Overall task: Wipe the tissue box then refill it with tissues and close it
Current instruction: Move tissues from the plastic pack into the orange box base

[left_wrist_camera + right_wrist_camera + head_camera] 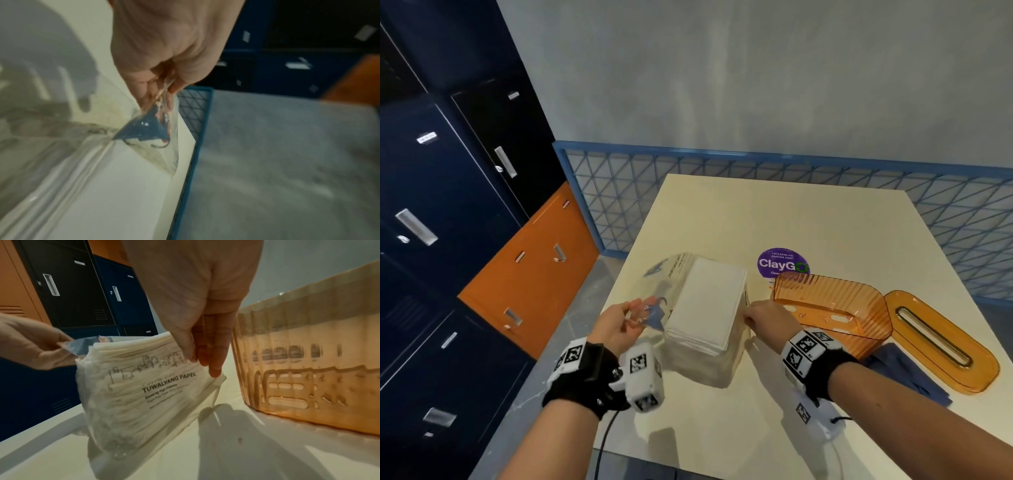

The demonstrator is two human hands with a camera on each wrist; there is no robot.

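- We take the tissue box (835,308) as our landmark: an orange see-through tub with ribbed walls, standing open side up on the cream table (825,219). Its long axis runs from the purple sticker (782,262) at its far left corner toward the near right.
- The lid (941,339), orange too, lies flat just to the right of the box. Its long slot runs roughly parallel to the box's long axis.
- A blue cloth (904,370) lies partly under the near end of the box and the lid.
- Just left of the box sits the pack of tissues (705,305), a white stack in a clear wrapper. Its long axis points away from us and a little to the right, near parallel to the box. In the right wrist view the printed side faces the box, and the pack stands apart from the box wall.
- Our left hand (619,323) is on the side of the pack away from the box. Thumb and fingers pinch the loose wrapper (144,128) and pull it taut away from the stack.
- Our right hand (767,317) is between the pack and the box. Its fingers (213,353) point down along the printed side and curl onto the wrapper at the pack's edge; whether they pinch it or only press, we cannot tell.
- Left of the table, well away from the box, stand dark blue and orange lockers (448,205).
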